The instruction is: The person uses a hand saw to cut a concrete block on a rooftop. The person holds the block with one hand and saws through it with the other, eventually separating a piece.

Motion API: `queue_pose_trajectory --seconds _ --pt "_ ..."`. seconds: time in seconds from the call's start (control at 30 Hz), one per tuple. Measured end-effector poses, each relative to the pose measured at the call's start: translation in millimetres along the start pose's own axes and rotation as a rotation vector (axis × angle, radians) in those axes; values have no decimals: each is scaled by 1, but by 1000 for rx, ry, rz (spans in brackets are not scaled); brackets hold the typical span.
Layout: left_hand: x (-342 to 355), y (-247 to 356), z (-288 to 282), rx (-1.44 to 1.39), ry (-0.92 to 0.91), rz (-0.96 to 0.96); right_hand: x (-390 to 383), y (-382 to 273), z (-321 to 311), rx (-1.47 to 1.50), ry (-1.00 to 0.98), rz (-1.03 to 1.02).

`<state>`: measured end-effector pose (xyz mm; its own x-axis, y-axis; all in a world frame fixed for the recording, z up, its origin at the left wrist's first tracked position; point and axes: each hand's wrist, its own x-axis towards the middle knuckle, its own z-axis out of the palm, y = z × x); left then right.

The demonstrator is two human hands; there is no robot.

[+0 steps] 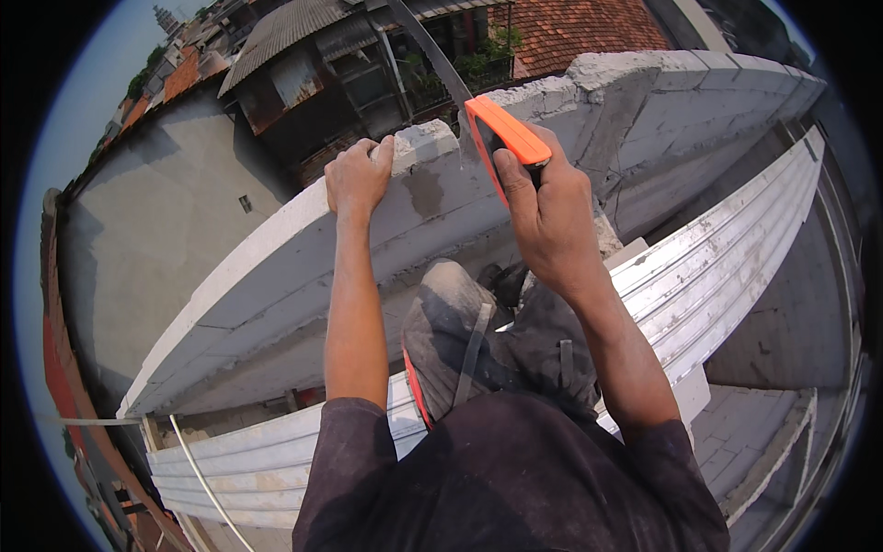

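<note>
In my right hand (552, 207) is a handsaw (510, 129), my fingers wrapped round its orange and black handle. Its long grey blade points up and away, past the far side of a pale block wall (285, 258). Beside the handle, a narrow upright slot runs down from the wall's broken top edge, and the blade is at it. My left hand (359, 179) grips the top of the wall just left of that slot, fingers curled over the edge. Chipped block (425, 143) shows between my left hand and the saw. The blade's tip is out of view.
Under me a ribbed silvery metal plank (727, 258) runs along the wall. A thin pale pole (207, 478) leans at lower left. Beyond the wall lie rusty sheds (322, 74) and a red tiled roof (579, 32), well below. A cracked mortar band (616, 115) marks the wall at right.
</note>
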<state>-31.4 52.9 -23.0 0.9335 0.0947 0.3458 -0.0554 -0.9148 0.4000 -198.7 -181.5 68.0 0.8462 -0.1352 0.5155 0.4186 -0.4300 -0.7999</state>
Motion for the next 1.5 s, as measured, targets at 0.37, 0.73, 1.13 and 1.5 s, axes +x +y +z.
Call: queue_pose_trajectory --seconds 0.37,0.73,1.13,1.5 --pt "2 -2 2 49 -17 -27 -13 50 -15 220 -79 343" --pt "2 5 -3 38 -5 1 -43 82 -5 16 -151 277" --pt "31 -81 -37 -146 -148 79 -70 90 -127 -281 531 -293" --pt "27 -93 -49 -47 -381 -92 -178 282 -243 -1023 755 602"
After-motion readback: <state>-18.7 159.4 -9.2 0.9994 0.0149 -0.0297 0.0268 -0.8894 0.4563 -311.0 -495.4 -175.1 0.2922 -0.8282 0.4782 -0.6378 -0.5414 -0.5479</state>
